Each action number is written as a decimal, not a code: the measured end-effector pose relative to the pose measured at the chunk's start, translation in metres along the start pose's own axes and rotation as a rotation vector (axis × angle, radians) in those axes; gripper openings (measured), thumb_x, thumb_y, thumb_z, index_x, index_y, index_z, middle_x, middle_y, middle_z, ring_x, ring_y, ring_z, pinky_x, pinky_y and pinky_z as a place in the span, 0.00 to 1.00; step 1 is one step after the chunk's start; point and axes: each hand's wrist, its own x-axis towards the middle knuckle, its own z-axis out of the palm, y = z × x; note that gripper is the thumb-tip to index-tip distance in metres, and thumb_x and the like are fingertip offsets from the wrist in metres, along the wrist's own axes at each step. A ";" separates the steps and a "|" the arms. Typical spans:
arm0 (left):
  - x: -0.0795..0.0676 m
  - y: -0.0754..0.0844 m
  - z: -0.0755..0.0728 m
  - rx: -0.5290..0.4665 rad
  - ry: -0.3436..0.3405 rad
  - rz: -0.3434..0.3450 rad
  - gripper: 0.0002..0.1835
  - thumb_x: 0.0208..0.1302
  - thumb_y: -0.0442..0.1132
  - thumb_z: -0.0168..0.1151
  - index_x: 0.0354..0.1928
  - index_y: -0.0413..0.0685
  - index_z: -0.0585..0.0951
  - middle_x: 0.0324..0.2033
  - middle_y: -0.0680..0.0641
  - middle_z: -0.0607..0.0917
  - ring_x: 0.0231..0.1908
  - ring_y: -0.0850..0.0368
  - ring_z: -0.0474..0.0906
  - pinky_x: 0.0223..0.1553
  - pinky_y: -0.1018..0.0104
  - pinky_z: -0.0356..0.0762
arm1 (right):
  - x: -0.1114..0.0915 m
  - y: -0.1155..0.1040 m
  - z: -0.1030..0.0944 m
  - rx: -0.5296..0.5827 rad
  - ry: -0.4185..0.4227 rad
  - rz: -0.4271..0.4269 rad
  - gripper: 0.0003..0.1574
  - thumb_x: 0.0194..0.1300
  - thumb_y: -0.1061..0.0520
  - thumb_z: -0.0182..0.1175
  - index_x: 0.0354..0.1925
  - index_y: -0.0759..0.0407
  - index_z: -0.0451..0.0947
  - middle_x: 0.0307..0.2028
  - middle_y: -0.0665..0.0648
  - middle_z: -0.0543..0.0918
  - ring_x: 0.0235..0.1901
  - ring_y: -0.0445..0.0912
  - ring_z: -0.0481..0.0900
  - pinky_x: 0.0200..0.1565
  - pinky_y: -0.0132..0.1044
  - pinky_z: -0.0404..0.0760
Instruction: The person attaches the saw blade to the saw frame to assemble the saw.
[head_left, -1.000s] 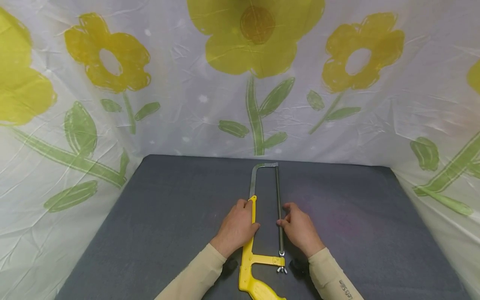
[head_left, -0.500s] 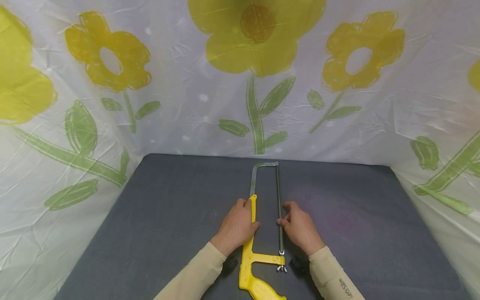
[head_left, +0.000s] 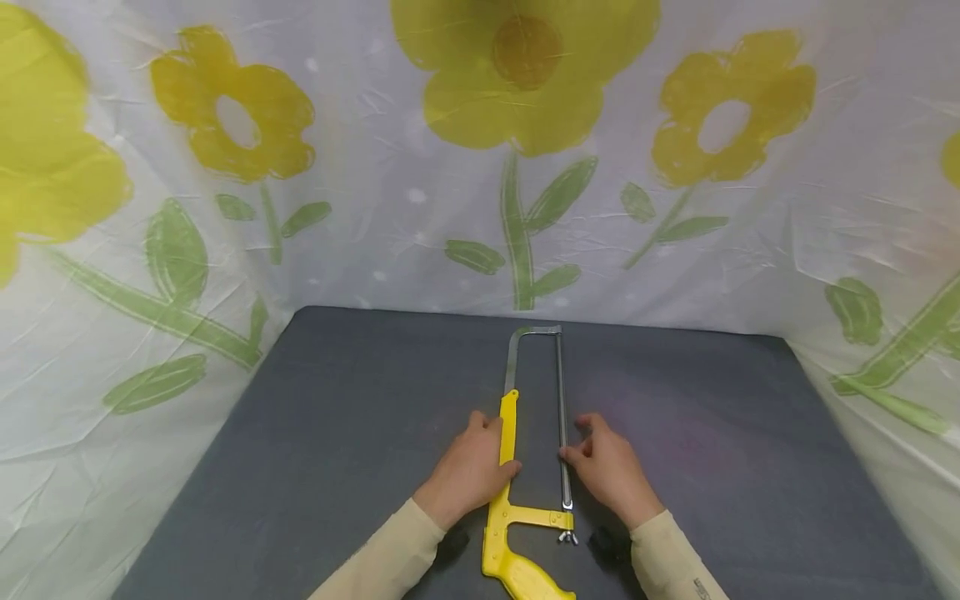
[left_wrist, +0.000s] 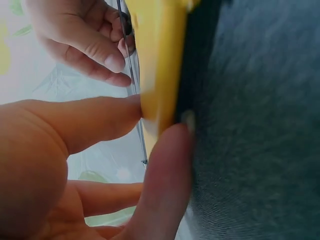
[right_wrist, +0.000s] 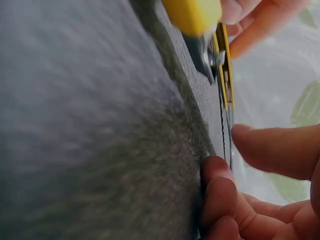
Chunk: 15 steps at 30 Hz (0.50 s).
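Note:
A hacksaw (head_left: 510,427) with a yellow frame and handle lies lengthwise over the dark tabletop, its handle toward me. On its left side my left hand (head_left: 467,468) grips the yellow spine, thumb on top. The left wrist view shows thumb and finger on either side of that yellow bar (left_wrist: 159,65). My right hand (head_left: 611,468) is at the middle of the thin blade (head_left: 562,400), its thumb tip against it. In the right wrist view, the thumb (right_wrist: 275,150) and curled fingers stand on either side of the blade line. A wing nut (head_left: 567,537) sits at the blade's near end.
The dark grey cloth-covered table (head_left: 360,392) spreads around the saw. A white curtain (head_left: 360,242) with yellow flowers hangs along its back and sides. Dark wrist-worn devices show beneath both wrists.
The head view has shifted slightly. Both hands have moved a little nearer to me along the saw, and the saw has rolled slightly, so the yellow spine looks wider and the blade shinier.

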 end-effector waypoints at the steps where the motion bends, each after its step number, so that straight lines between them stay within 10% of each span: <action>1: -0.001 0.000 0.000 -0.006 -0.008 0.001 0.42 0.67 0.48 0.77 0.75 0.33 0.73 0.64 0.34 0.76 0.37 0.52 0.83 0.43 0.57 0.86 | -0.003 0.001 -0.001 -0.004 0.001 0.002 0.35 0.72 0.54 0.72 0.68 0.67 0.72 0.32 0.53 0.86 0.27 0.44 0.78 0.31 0.40 0.76; 9: -0.008 0.001 0.004 -0.038 -0.027 -0.021 0.43 0.66 0.47 0.77 0.77 0.33 0.71 0.60 0.32 0.79 0.37 0.50 0.82 0.44 0.51 0.87 | -0.037 0.003 -0.003 -0.066 -0.025 -0.008 0.15 0.69 0.46 0.74 0.37 0.54 0.81 0.24 0.48 0.79 0.23 0.43 0.73 0.27 0.39 0.71; 15: -0.007 0.000 0.005 -0.048 -0.029 -0.021 0.43 0.67 0.46 0.76 0.77 0.32 0.70 0.59 0.32 0.79 0.36 0.51 0.80 0.43 0.52 0.86 | -0.057 0.000 -0.005 -0.072 -0.140 0.006 0.21 0.66 0.43 0.76 0.24 0.48 0.79 0.17 0.48 0.73 0.18 0.43 0.69 0.23 0.36 0.65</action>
